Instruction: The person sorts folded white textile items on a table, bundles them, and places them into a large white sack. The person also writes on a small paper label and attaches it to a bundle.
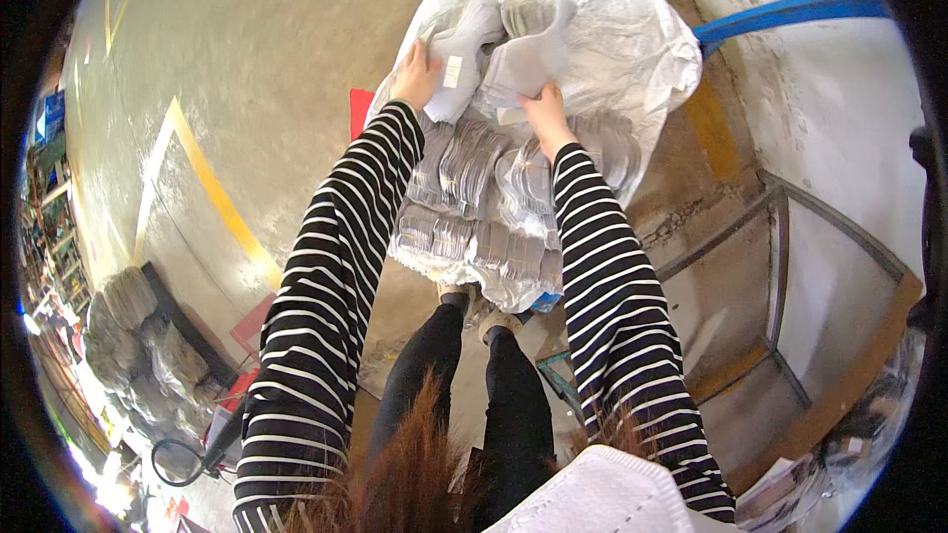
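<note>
A large white woven sack (pixel 612 30) stands open in front of my feet, filled with bundles of thin grey-white cut pieces. At its far end lie two pale bundles with curved outlines. My left hand (pixel 417 76) grips the outer edge of the left pale bundle (pixel 462 59), which has a small white label on top. My right hand (pixel 548 114) is closed at the near end of the right pale bundle (pixel 523 64); some of its fingers are hidden. Below my hands, rows of grey bundles (pixel 459 168) stand packed on edge inside the sack.
A metal frame (pixel 780 266) stands at the right beside a white wall (pixel 810 89), with a blue strap or bar (pixel 790 15) farther off. Plastic-wrapped goods (pixel 148 355) lie at the left. Yellow and white lines (pixel 212 178) mark the floor.
</note>
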The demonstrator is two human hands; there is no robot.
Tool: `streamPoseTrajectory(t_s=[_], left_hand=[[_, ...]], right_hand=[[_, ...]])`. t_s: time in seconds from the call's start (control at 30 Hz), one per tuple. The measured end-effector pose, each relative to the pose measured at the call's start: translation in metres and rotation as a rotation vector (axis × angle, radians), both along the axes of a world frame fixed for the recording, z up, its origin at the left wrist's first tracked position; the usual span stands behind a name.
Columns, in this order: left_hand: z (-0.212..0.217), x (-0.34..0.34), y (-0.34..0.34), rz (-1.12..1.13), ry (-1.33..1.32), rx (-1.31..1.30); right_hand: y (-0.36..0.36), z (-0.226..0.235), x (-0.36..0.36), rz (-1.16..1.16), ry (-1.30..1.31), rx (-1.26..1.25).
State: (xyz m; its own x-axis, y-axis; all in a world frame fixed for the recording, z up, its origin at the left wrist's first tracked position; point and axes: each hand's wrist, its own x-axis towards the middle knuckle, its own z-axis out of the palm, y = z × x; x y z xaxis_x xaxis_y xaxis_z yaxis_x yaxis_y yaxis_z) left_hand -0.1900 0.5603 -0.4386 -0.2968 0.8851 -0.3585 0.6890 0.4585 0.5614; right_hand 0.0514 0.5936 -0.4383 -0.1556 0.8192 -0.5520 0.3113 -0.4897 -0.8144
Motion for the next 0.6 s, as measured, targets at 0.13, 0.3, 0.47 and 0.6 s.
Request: streamPoseTrajectory(t_s=[0.13, 0.3, 0.47, 0.6], left_hand=[[0.051, 0.033, -0.037, 0.131, -0.047, 0.041], [0.139, 0.092, -0.131, -0.099, -0.562, -0.176], [0.381, 0.204, -0.178, -0.011, -1.029, -0.753], [0.488, 0.254, -0.215, -0.178, -1.055, -0.874]], right_hand=[[-0.053, 0.08, 0.007, -0.196, 0.055, 0.082], [-0.165, 0.259, 0.048, -0.205, 0.19, -0.18], [-0.271, 0.423, 0.153, -0.502, 0.445, -0.472], [-0.323, 0.534, 0.26, -0.742, 0.249, -0.286]])
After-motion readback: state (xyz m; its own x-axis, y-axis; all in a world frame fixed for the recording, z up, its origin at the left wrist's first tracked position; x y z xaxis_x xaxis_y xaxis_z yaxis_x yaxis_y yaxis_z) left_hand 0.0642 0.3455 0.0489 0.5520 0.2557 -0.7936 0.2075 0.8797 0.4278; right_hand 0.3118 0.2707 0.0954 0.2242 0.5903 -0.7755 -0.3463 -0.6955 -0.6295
